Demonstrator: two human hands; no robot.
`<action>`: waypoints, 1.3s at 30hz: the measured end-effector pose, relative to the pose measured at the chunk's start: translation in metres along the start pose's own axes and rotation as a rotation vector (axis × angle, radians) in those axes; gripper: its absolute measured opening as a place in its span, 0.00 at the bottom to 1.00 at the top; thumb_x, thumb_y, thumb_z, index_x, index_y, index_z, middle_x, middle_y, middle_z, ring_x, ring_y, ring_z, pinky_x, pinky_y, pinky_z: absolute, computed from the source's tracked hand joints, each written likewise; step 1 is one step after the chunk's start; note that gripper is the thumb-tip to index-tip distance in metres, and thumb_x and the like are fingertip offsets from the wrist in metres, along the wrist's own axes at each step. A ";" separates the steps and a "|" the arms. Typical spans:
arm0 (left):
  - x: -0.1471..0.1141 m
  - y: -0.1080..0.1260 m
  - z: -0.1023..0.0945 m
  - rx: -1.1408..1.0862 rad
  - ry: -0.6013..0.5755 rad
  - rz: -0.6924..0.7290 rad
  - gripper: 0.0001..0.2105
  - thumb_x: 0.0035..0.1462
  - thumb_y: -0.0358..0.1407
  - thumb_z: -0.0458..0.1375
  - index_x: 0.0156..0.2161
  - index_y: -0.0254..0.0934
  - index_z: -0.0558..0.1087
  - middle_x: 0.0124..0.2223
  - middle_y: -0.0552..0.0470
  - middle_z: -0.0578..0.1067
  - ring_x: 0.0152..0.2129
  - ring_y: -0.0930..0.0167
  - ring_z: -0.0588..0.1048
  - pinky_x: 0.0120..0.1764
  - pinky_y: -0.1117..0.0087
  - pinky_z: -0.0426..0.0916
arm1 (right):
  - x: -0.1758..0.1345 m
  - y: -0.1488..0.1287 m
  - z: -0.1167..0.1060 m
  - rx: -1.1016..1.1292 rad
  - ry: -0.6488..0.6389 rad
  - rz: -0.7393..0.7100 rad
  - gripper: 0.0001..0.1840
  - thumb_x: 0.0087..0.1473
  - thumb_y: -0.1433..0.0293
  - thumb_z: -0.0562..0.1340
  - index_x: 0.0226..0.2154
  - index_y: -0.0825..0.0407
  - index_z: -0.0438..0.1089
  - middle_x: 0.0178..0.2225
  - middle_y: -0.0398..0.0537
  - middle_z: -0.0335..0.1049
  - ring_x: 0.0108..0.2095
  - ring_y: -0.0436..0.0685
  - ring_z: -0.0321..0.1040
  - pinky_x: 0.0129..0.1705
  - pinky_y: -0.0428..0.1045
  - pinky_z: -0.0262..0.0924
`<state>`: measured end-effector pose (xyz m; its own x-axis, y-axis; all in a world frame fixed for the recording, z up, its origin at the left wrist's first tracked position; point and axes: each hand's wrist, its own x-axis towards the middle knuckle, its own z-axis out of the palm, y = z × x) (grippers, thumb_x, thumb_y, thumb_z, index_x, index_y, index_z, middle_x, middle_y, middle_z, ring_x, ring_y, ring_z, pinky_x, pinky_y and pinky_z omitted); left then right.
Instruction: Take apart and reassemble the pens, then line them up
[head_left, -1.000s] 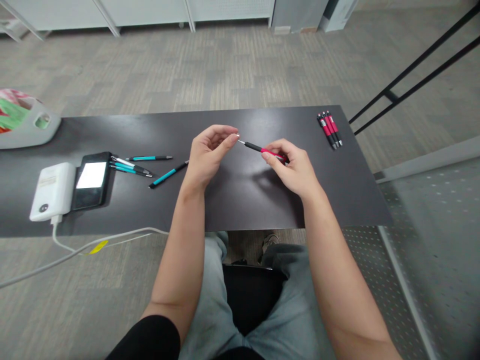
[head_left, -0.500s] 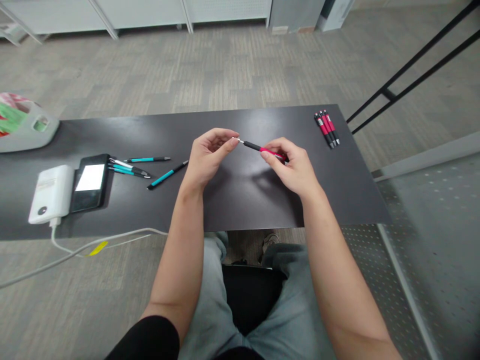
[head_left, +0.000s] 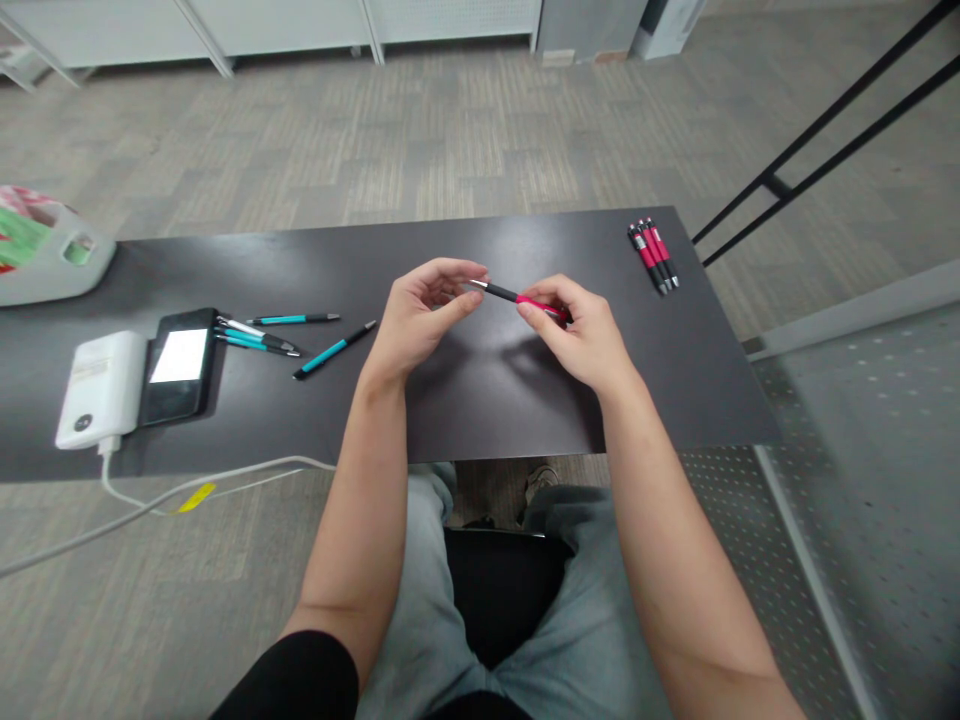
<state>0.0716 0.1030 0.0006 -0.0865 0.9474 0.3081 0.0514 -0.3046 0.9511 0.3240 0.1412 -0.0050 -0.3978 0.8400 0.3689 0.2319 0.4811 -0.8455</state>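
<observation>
Above the middle of the table, my right hand is closed round the red barrel of a ballpoint pen, which has a black grip section. The pen slants up to the left, its silver cone tip set against the black grip. The thumb and forefinger of my left hand are curled about that tip; their exact contact is hard to make out. The pen's rear end is hidden in my right palm.
Several red-and-black pens lie side by side at the table's far right corner. To the left are loose blue pens, a phone, a white power bank with a cable, and a white basket.
The silver tip now meets the black grip, where a thin metal length showed between them before. My left fingers have shifted slightly right and turned about the tip; the pen has moved slightly left.
</observation>
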 end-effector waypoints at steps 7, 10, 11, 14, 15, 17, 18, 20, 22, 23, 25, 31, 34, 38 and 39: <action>0.001 0.001 0.007 0.017 0.100 -0.021 0.31 0.52 0.68 0.82 0.41 0.41 0.85 0.39 0.49 0.86 0.36 0.66 0.85 0.42 0.66 0.78 | -0.001 -0.001 0.002 -0.009 -0.005 -0.021 0.24 0.70 0.41 0.73 0.45 0.45 0.82 0.36 0.45 0.80 0.36 0.59 0.72 0.43 0.54 0.68; 0.001 -0.001 0.006 0.061 0.117 -0.053 0.33 0.51 0.69 0.82 0.36 0.41 0.83 0.35 0.51 0.85 0.33 0.67 0.82 0.38 0.66 0.76 | 0.000 -0.002 0.001 -0.033 -0.010 -0.036 0.25 0.72 0.40 0.71 0.45 0.45 0.82 0.36 0.46 0.80 0.36 0.59 0.73 0.44 0.55 0.68; 0.001 -0.002 0.005 0.066 0.113 -0.060 0.33 0.50 0.69 0.82 0.35 0.41 0.83 0.35 0.50 0.85 0.33 0.67 0.82 0.38 0.66 0.76 | 0.000 -0.002 0.001 -0.043 -0.014 -0.041 0.26 0.73 0.40 0.70 0.44 0.45 0.83 0.36 0.46 0.80 0.37 0.60 0.73 0.45 0.55 0.69; 0.001 -0.001 0.003 0.062 0.094 -0.071 0.32 0.47 0.68 0.84 0.36 0.40 0.85 0.37 0.48 0.87 0.34 0.65 0.82 0.40 0.65 0.76 | 0.000 -0.002 0.001 -0.066 -0.038 -0.043 0.30 0.78 0.38 0.63 0.41 0.44 0.83 0.34 0.48 0.78 0.37 0.61 0.73 0.47 0.57 0.69; 0.001 0.000 0.003 0.059 0.088 -0.075 0.32 0.46 0.67 0.84 0.36 0.40 0.86 0.38 0.48 0.87 0.35 0.65 0.83 0.41 0.64 0.77 | 0.000 -0.002 0.001 -0.069 -0.042 -0.031 0.31 0.78 0.37 0.62 0.42 0.44 0.84 0.34 0.48 0.78 0.37 0.62 0.73 0.47 0.57 0.69; 0.001 0.001 0.003 0.051 0.080 -0.078 0.32 0.46 0.67 0.85 0.37 0.40 0.87 0.40 0.47 0.88 0.37 0.64 0.84 0.43 0.64 0.78 | 0.000 -0.002 0.001 -0.061 -0.029 -0.002 0.31 0.74 0.35 0.65 0.46 0.43 0.83 0.35 0.47 0.78 0.37 0.61 0.72 0.46 0.56 0.69; 0.001 0.002 0.003 0.044 0.076 -0.076 0.32 0.46 0.66 0.85 0.37 0.40 0.87 0.40 0.47 0.88 0.38 0.64 0.85 0.44 0.63 0.79 | 0.000 -0.002 0.002 -0.049 -0.016 0.006 0.31 0.71 0.34 0.68 0.47 0.43 0.82 0.36 0.46 0.78 0.36 0.61 0.72 0.45 0.56 0.69; 0.000 0.003 0.003 0.027 0.068 -0.070 0.31 0.47 0.65 0.85 0.37 0.40 0.87 0.41 0.46 0.89 0.39 0.63 0.85 0.45 0.63 0.79 | 0.001 -0.002 0.003 -0.026 -0.005 -0.001 0.32 0.68 0.33 0.71 0.46 0.43 0.81 0.37 0.45 0.78 0.36 0.60 0.72 0.44 0.55 0.69; 0.000 0.003 0.004 0.014 0.055 -0.066 0.30 0.47 0.64 0.86 0.38 0.40 0.88 0.41 0.46 0.89 0.39 0.63 0.85 0.46 0.63 0.79 | 0.001 -0.003 0.003 -0.018 -0.021 -0.006 0.32 0.72 0.33 0.66 0.41 0.44 0.81 0.35 0.45 0.77 0.36 0.60 0.72 0.45 0.55 0.69; 0.000 0.003 0.004 0.010 0.050 -0.065 0.29 0.47 0.63 0.86 0.38 0.40 0.88 0.41 0.46 0.89 0.39 0.63 0.85 0.46 0.63 0.79 | 0.001 -0.003 0.003 -0.016 -0.032 0.004 0.33 0.74 0.33 0.64 0.39 0.44 0.81 0.33 0.46 0.76 0.36 0.60 0.72 0.45 0.56 0.69; 0.000 0.002 0.004 0.005 0.047 -0.071 0.28 0.47 0.61 0.87 0.38 0.40 0.87 0.41 0.46 0.89 0.40 0.62 0.86 0.46 0.62 0.79 | 0.001 -0.004 0.003 -0.004 -0.036 0.040 0.33 0.72 0.32 0.66 0.41 0.44 0.81 0.34 0.45 0.77 0.35 0.59 0.71 0.43 0.55 0.68; 0.001 0.003 0.005 -0.005 0.066 -0.088 0.27 0.49 0.59 0.87 0.39 0.40 0.86 0.40 0.46 0.88 0.41 0.61 0.87 0.47 0.61 0.80 | 0.000 -0.006 0.005 0.017 -0.081 0.072 0.35 0.72 0.31 0.64 0.40 0.44 0.81 0.32 0.45 0.77 0.35 0.60 0.72 0.43 0.55 0.68; 0.002 0.004 0.005 0.001 0.070 -0.087 0.28 0.49 0.60 0.87 0.38 0.40 0.86 0.40 0.46 0.88 0.41 0.61 0.87 0.47 0.61 0.80 | 0.001 -0.005 0.006 0.031 -0.056 0.046 0.34 0.67 0.30 0.70 0.43 0.44 0.81 0.35 0.45 0.78 0.36 0.59 0.72 0.42 0.54 0.67; 0.001 0.005 0.006 0.025 0.069 -0.085 0.28 0.49 0.62 0.86 0.37 0.41 0.86 0.39 0.47 0.88 0.41 0.61 0.87 0.46 0.61 0.80 | 0.001 -0.006 0.007 0.046 -0.080 0.050 0.34 0.72 0.31 0.66 0.39 0.45 0.79 0.32 0.44 0.75 0.34 0.58 0.70 0.42 0.54 0.65; 0.001 0.005 0.006 0.028 0.069 -0.084 0.28 0.49 0.62 0.86 0.37 0.41 0.86 0.39 0.47 0.88 0.41 0.61 0.87 0.47 0.61 0.80 | 0.001 -0.006 0.007 0.047 -0.093 0.060 0.35 0.74 0.31 0.63 0.38 0.45 0.79 0.30 0.44 0.74 0.33 0.58 0.70 0.41 0.55 0.65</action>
<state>0.0780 0.1028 0.0055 -0.1596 0.9603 0.2288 0.0689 -0.2203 0.9730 0.3162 0.1377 -0.0021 -0.4655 0.8391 0.2815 0.2164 0.4163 -0.8831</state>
